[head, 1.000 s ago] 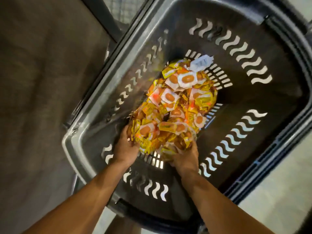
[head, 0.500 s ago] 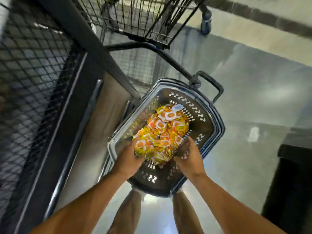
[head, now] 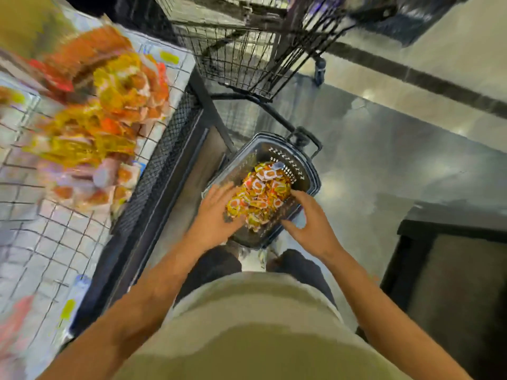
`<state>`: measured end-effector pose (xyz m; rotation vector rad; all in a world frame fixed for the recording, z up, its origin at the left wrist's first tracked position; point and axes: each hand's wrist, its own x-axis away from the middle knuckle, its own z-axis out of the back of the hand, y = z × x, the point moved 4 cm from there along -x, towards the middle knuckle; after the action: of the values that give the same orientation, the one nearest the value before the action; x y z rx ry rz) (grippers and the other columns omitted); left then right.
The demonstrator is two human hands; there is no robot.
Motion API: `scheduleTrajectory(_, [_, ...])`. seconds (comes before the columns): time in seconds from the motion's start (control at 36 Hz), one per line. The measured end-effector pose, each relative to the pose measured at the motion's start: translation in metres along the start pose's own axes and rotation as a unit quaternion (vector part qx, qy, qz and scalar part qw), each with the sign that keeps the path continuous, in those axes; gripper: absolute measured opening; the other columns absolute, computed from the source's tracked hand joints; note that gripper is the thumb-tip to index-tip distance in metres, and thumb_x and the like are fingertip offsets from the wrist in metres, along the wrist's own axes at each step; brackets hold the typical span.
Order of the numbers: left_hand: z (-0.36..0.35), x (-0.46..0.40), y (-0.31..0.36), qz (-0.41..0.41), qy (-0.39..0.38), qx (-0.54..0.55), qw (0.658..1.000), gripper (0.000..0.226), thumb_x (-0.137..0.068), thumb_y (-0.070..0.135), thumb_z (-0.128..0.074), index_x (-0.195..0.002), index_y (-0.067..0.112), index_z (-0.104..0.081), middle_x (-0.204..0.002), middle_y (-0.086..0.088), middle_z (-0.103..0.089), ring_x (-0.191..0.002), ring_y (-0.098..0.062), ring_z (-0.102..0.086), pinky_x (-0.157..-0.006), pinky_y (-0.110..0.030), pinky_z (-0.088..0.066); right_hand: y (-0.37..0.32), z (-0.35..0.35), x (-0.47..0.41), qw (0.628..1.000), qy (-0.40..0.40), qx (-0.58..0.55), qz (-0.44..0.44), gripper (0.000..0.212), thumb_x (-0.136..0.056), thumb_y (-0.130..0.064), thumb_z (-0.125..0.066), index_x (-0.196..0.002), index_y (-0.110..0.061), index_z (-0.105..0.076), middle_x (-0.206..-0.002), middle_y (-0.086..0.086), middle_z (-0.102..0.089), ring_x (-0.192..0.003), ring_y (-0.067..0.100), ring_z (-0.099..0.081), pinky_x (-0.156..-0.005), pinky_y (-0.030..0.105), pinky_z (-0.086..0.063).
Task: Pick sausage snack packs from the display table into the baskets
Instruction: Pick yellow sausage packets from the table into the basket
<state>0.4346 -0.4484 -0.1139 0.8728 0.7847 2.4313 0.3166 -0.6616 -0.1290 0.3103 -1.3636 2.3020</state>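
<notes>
A pale shirt (head: 255,325) and dark trousers (head: 216,263) are seen nearest, with both forearms stretched forward above the floor (head: 384,165). The left hand (head: 215,215) is held over the near left corner of the dark basket (head: 311,171), its fingers (head: 223,189) spread wide and nothing gripped; contact with the packs cannot be told. The right hand (head: 310,226) is held at the basket's near right edge, fingers (head: 297,194) open and loosely bent, also empty. A heap of yellow and orange sausage snack packs (head: 263,193) is piled inside the basket. More packs (head: 104,116), blurred, are heaped on the wire surface (head: 55,242) at the left. A black wire cart (head: 247,50) is seen beyond.
</notes>
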Motion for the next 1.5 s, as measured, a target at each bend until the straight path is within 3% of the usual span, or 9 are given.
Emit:
scheduleTrajectory(0.08, [-0.003,0.037,0.001,-0.012,0.028,-0.022,0.999,0.074,-0.081,0.059,-0.059,-0.145,0.024,-0.053,-0.157,-0.005,-0.043,-0.147,-0.033,-0.037,-0.12,-0.055,-0.027,-0.004,0.007,0.026,1.0,-0.021,0.012,0.013,0.074,-0.086,-0.035,-0.075,-0.15,-0.017,-0.044,-0.157,0.006,-0.041,-0.145,0.025,-0.038,-0.12,0.043,-0.031])
scheduleTrajectory(0.14, [-0.007,0.06,-0.004,0.016,0.035,-0.028,0.999,0.073,-0.081,0.064,-0.056,-0.147,0.035,-0.047,-0.16,0.003,-0.038,-0.149,-0.033,-0.032,-0.12,-0.056,-0.025,-0.003,0.01,0.039,0.998,-0.035,0.041,0.026,0.074,-0.088,-0.033,-0.077,-0.152,-0.024,-0.041,-0.16,0.001,-0.036,-0.148,0.021,-0.032,-0.122,0.037,-0.027])
scheduleTrajectory(0.31, [-0.005,0.108,-0.012,0.067,0.066,-0.03,0.995,0.071,-0.082,0.069,-0.052,-0.149,0.047,-0.039,-0.165,0.014,-0.023,-0.155,-0.026,-0.017,-0.123,-0.055,-0.018,-0.006,0.013,0.056,0.993,-0.076,0.083,0.042,0.075,-0.087,-0.033,-0.079,-0.152,-0.023,-0.042,-0.161,0.001,-0.031,-0.15,0.023,-0.028,-0.123,0.044,-0.027])
scheduleTrajectory(0.47, [0.025,0.138,-0.012,0.092,0.123,-0.015,0.988,0.068,-0.091,0.047,-0.07,-0.151,0.035,-0.041,-0.166,0.011,-0.019,-0.157,-0.024,-0.008,-0.126,-0.051,-0.011,-0.037,0.01,0.039,0.98,-0.136,0.121,0.083,0.072,-0.088,-0.036,-0.077,-0.151,-0.023,-0.044,-0.163,-0.001,-0.027,-0.152,0.021,-0.022,-0.124,0.038,-0.024])
scheduleTrajectory(0.69, [0.069,0.195,-0.033,0.109,0.218,-0.01,0.97,0.068,-0.093,0.055,-0.064,-0.152,0.034,-0.039,-0.166,0.01,-0.02,-0.157,-0.023,-0.009,-0.125,-0.053,-0.011,-0.118,-0.017,0.015,0.956,-0.159,0.169,0.182,0.072,-0.088,-0.035,-0.077,-0.15,-0.017,-0.045,-0.162,0.005,-0.03,-0.149,0.024,-0.029,-0.122,0.037,-0.025])
scheduleTrajectory(0.81, [0.084,0.234,-0.055,0.124,0.263,-0.005,0.957,0.073,-0.087,0.064,-0.051,-0.152,0.031,-0.042,-0.165,0.009,-0.024,-0.156,-0.023,-0.015,-0.125,-0.051,-0.014,-0.153,-0.046,0.022,0.941,-0.151,0.194,0.235,0.07,-0.09,-0.04,-0.073,-0.151,-0.021,-0.044,-0.162,0.002,-0.03,-0.151,0.021,-0.025,-0.124,0.039,-0.022])
scheduleTrajectory(1.08, [0.112,0.326,-0.13,0.145,0.29,0.028,0.945,0.067,-0.095,0.046,-0.066,-0.153,0.035,-0.035,-0.166,0.009,-0.019,-0.156,-0.024,-0.011,-0.126,-0.045,-0.011,-0.224,-0.127,0.066,0.926,-0.168,0.203,0.269,0.068,-0.095,-0.047,-0.065,-0.155,-0.035,-0.034,-0.163,-0.015,-0.019,-0.153,0.01,-0.014,-0.125,0.038,-0.021])
scheduleTrajectory(1.31, [0.14,0.324,-0.141,0.109,0.296,0.05,0.948,0.066,-0.096,0.04,-0.067,-0.154,0.03,-0.037,-0.166,0.008,-0.021,-0.156,-0.024,-0.012,-0.127,-0.046,-0.011,-0.25,-0.149,0.079,0.931,-0.154,0.208,0.258,0.068,-0.095,-0.052,-0.063,-0.154,-0.038,-0.033,-0.16,-0.021,-0.02,-0.148,-0.002,-0.013,-0.118,0.024,-0.015])
scheduleTrajectory(1.5, [0.159,0.286,-0.135,0.083,0.288,0.044,0.953,0.066,-0.098,0.044,-0.062,-0.156,0.031,-0.033,-0.167,0.007,-0.018,-0.156,-0.021,-0.009,-0.127,-0.043,-0.009,-0.258,-0.142,0.051,0.94,-0.125,0.212,0.238,0.066,-0.094,-0.045,-0.066,-0.152,-0.035,-0.037,-0.161,-0.01,-0.029,-0.151,0.01,-0.02,-0.124,0.043,-0.026])
